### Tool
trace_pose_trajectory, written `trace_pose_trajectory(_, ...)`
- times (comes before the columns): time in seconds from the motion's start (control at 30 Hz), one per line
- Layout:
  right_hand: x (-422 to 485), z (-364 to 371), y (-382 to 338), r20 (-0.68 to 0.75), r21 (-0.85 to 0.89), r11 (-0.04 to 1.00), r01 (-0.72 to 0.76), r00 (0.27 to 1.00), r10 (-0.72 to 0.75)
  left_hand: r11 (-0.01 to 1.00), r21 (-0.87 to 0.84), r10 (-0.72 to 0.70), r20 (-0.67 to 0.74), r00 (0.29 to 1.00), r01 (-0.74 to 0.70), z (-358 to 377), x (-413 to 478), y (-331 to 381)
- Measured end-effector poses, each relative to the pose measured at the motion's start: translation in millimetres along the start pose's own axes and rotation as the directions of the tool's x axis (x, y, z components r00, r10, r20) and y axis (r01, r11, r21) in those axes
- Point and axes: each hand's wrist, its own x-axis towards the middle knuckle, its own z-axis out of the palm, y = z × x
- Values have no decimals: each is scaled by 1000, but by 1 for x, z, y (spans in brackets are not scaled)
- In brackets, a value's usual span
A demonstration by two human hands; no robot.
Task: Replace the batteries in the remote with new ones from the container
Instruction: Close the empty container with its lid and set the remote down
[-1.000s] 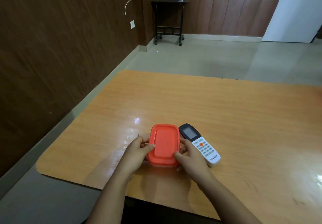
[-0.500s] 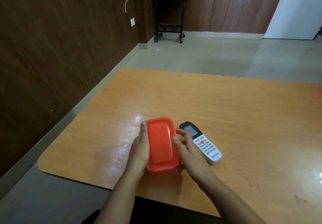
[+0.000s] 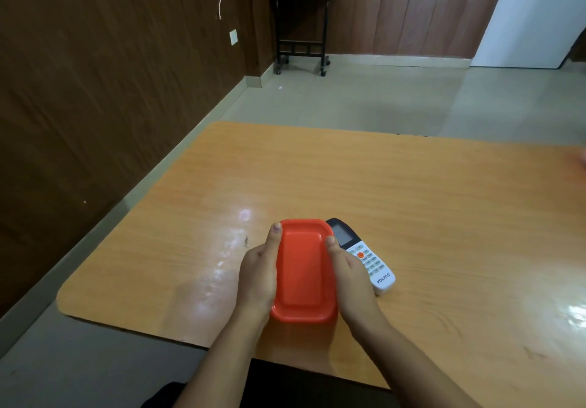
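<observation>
While gripped sidewise, the container point(image 3: 302, 269) lies lengthwise away.

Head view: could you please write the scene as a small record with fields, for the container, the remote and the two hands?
container: orange, lid on, held between both hands
left hand: grips its left side, thumb along the rim
right hand: grips its right side, thumb on the rim
remote: white, buttons up, on the table right of the container, partly hidden by the right hand
batteries: none visible
</observation>
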Motion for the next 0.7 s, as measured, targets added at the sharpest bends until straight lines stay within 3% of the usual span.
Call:
trace_pose_trajectory(0.07, 4, -1, -4, -28, -44, 992, -119, 993, 118, 997, 28, 68, -25, 997, -68, -2, 1, 3)
trace_pose_trajectory(0.17, 11, -4, -5, 1, 15, 963, -269, 963, 269, 945, 247, 202, 76, 976, -215, -13, 3, 8)
trace_pose_trajectory(0.3, 13, -8, -4, 147, 121, 937, -328, 939, 310, 840, 444, 228, 232, 946, -311, -21, -3, -1)
trace_pose_trajectory(0.37, 11, -6, -4, 206, 132, 928, -348, 926, 317, 759, 548, 268, 227, 936, -350, -21, -4, -7)
trace_pose_trajectory(0.5, 5, 2, -5, 277, -40, 959, -281, 919, 281, 733, 594, 320, 128, 939, -331, -34, 4, -5)
trace_pose_trajectory(0.7, -2, 2, 6, 352, -426, 904, 30, 926, 136, 587, 797, 396, -128, 909, -143, -106, 18, 7)
